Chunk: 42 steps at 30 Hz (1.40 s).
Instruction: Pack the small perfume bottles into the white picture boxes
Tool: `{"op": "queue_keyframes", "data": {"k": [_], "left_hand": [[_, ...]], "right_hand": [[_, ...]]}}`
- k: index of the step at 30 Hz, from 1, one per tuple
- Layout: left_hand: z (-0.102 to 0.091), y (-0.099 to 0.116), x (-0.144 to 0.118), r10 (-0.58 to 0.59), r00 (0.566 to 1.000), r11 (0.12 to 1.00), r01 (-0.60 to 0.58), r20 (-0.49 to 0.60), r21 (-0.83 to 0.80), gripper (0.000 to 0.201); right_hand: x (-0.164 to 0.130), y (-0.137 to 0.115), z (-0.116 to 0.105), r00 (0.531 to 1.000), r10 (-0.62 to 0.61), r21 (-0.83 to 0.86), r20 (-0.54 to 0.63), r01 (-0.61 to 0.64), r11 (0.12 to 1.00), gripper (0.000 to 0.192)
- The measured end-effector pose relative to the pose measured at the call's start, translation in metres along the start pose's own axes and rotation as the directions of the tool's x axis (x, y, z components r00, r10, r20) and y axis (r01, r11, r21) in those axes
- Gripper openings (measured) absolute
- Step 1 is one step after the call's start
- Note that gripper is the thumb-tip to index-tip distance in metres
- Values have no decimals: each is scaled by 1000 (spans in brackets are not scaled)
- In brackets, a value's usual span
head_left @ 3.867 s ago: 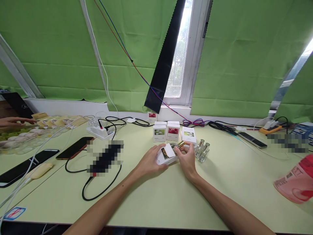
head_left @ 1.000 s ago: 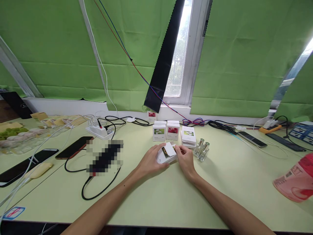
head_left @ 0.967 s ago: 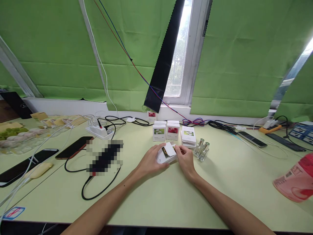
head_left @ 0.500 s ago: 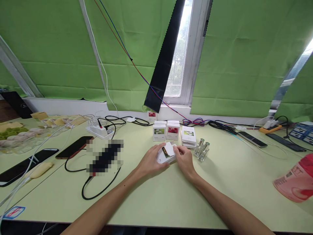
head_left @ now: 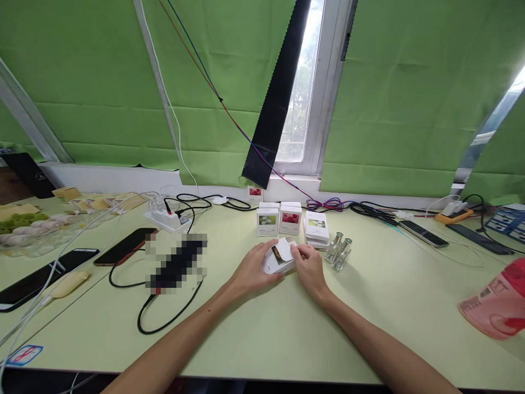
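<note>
My left hand (head_left: 255,269) is wrapped round a small white carton (head_left: 279,264) with a dark picture panel, tilted just above or on the table. At its right end, my right hand (head_left: 309,269) pinches a white flap of the same carton. Just behind stand white cartons with a green flower picture (head_left: 268,221) and others with a red picture (head_left: 290,219). A stack of flat folded cartons (head_left: 316,227) lies to their right. Beside my right hand, a few clear glass bottles (head_left: 338,251) with pale green ends lie together.
Phones (head_left: 45,278) and a pixelated dark object (head_left: 178,265) with a black cable lie on the left. Egg trays (head_left: 45,230) and a white power strip (head_left: 166,218) are farther back. A pink pouch (head_left: 498,301) stands at the right; cables (head_left: 371,213) run along the wall.
</note>
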<state>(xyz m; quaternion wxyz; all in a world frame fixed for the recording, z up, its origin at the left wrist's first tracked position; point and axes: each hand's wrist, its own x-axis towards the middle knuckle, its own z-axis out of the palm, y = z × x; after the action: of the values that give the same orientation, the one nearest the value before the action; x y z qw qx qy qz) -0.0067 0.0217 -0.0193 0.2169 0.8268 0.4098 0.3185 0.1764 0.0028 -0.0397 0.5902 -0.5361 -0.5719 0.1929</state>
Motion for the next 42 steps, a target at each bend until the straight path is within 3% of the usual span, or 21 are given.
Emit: {"op": "queue_keyframes", "data": {"k": [8, 22, 42], "left_hand": [[1, 1, -1, 2, 1000, 1000, -2, -17, -6, 80], [5, 0, 0, 1, 999, 998, -5, -51, -69, 81], [11, 1, -2, -27, 998, 978, 15, -56, -210, 86]], "right_hand": [[-1, -3, -1, 1000, 9, 41, 11, -9, 999, 37], [-4, -9, -3, 992, -124, 38, -18, 125, 991, 26], [-8, -16, -4, 964, -237, -10, -122, 238, 971, 25]]}}
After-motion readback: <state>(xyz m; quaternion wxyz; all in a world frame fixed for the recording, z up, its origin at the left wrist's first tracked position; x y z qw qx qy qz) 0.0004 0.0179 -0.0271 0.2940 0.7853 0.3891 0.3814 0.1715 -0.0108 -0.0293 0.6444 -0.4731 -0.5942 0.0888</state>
